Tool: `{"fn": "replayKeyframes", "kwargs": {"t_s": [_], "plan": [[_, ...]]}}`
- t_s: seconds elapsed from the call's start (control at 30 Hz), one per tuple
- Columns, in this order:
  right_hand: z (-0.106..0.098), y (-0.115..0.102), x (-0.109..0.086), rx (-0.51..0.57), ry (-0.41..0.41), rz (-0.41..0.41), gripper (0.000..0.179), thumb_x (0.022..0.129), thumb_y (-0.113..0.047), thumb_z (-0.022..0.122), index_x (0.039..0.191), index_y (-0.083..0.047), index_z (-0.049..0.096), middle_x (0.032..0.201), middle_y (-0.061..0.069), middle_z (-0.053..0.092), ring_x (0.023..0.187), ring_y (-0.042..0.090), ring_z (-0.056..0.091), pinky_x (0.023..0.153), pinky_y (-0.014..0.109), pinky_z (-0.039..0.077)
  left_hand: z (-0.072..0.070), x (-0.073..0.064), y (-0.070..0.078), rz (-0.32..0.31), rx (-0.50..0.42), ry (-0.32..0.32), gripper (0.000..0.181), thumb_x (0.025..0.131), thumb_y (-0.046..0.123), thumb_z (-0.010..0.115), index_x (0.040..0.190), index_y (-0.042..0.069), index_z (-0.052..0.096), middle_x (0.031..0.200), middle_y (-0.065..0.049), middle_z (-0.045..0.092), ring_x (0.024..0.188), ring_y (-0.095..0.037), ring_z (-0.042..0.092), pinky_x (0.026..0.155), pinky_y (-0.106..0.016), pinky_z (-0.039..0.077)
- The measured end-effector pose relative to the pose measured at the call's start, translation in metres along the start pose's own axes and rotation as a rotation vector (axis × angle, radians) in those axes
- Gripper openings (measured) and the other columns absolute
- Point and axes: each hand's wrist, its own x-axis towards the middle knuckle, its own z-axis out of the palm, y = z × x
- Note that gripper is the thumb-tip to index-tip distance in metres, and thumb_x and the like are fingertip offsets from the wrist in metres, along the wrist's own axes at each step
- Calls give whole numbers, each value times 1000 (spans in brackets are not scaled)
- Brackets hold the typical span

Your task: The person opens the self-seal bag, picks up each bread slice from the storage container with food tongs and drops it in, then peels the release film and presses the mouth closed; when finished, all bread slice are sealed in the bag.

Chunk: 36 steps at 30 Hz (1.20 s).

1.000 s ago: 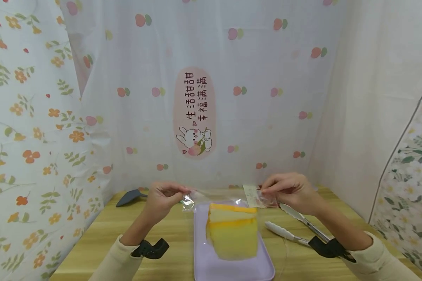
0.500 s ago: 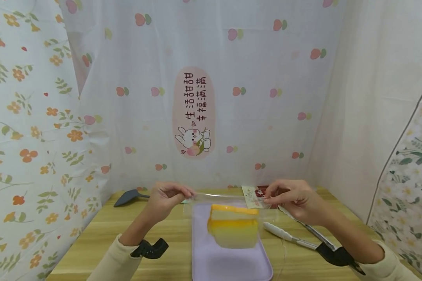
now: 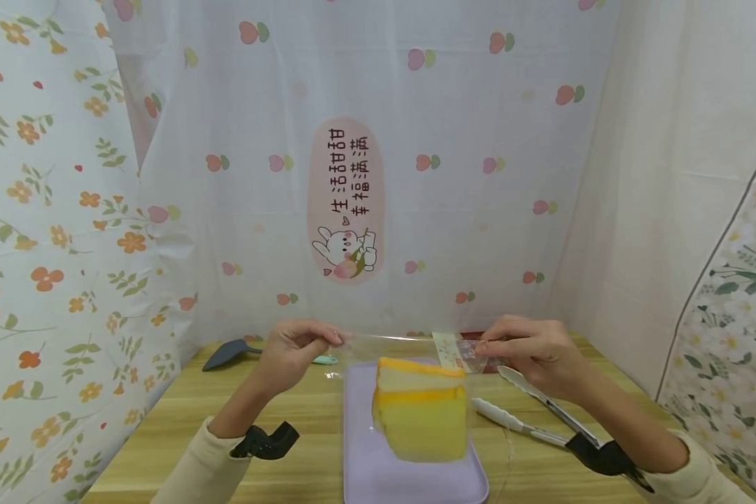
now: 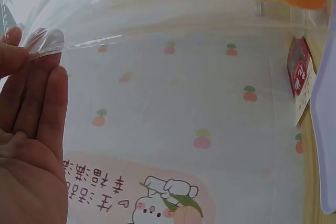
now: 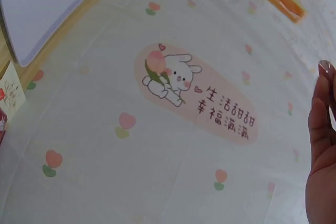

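Observation:
Between my two hands hangs a clear plastic bag (image 3: 390, 339) with yellow, orange-crusted bread slices (image 3: 423, 416) in it. At its top left corner my left hand (image 3: 292, 357) pinches the film between thumb and fingertip; the left wrist view shows this pinch on the bag (image 4: 94, 40), the other fingers nearly straight. On the opposite corner, the thumb and fingers of my right hand (image 3: 538, 353) pinch the film. The bread appears over a lilac tray (image 3: 409, 486). Only part of my right hand (image 5: 321, 145) shows in the right wrist view.
White-tipped metal tongs (image 3: 507, 418) lie right of the tray, partly behind my right forearm. A dark grey spatula (image 3: 229, 355) rests at the back left. Behind the bag is a red and cream packet (image 3: 446, 350). A patterned curtain (image 3: 466, 196) closes off the back.
The bag's bread lifted and tipped half a second ago, then hung lower again, its yellow face showing. My right hand shifted slightly right. Both hands kept hold of the bag's corners.

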Motion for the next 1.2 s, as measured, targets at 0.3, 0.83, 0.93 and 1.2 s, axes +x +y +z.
{"fn": "replayKeyframes", "kwargs": {"t_s": [0.3, 0.83, 0.93, 1.2], "plan": [[1, -4, 3, 0, 89, -22, 28, 102, -2, 50, 93, -1, 77, 83, 14, 67, 62, 10, 52, 50, 7, 32, 0, 3, 6, -10, 36, 18, 19, 94, -14, 53, 88, -5, 69, 104, 9, 74, 95, -8, 70, 71, -20, 54], [-3, 8, -13, 21, -21, 35, 31, 99, 0, 44, 94, -1, 75, 90, 15, 68, 72, 15, 61, 53, 12, 41, 2, 8, 11, -9, -8, -8, 19, 95, -13, 50, 99, -13, 68, 102, 0, 74, 90, -12, 71, 84, -29, 56], [-3, 9, -19, 71, -23, 110, 24, 90, 9, 55, 96, -4, 75, 91, 14, 69, 72, 12, 61, 56, 14, 45, 6, 9, 12, -77, 9, 18, 14, 96, -7, 55, 100, -12, 68, 99, 0, 74, 87, -12, 70, 81, -28, 56], [5, 5, -26, -14, 28, 416, 27, 70, 9, 84, 81, -13, 74, 83, 2, 72, 59, 1, 51, 48, 13, 37, 18, 11, 14, -203, 118, 88, 16, 85, -3, 76, 100, -2, 70, 91, -13, 69, 78, -17, 67, 65, -25, 56]]}}
